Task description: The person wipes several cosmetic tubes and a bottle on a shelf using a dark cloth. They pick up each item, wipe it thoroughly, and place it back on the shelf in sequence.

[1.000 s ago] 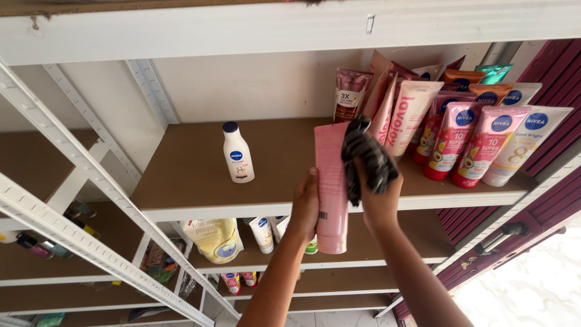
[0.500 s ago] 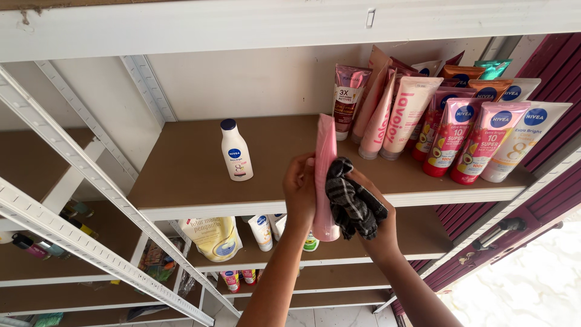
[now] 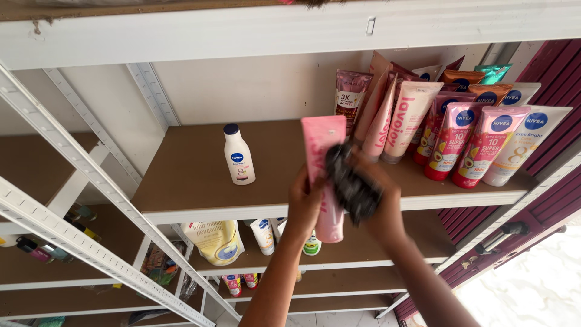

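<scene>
The pink tube is held upright, long axis near vertical, cap down, in front of the brown shelf. It is gripped by the left hand; a dark cloth, clutched in the right hand, is pressed against its right side.

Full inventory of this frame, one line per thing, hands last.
pink tube: 1, pink, held in front of the shelf
cloth: 1, dark checked, pressed on the pink tube
white bottle: 1, white with dark cap, upright and alone on the shelf
tubes: a dozen or so, pink, white, orange, teal, leaning at the right end of the shelf
shelf: brown board, white frame
pouch: 1, cream and yellow, shelf below
small tubes: a few, white, shelf below
left hand: grips the pink tube
right hand: holds the cloth
</scene>
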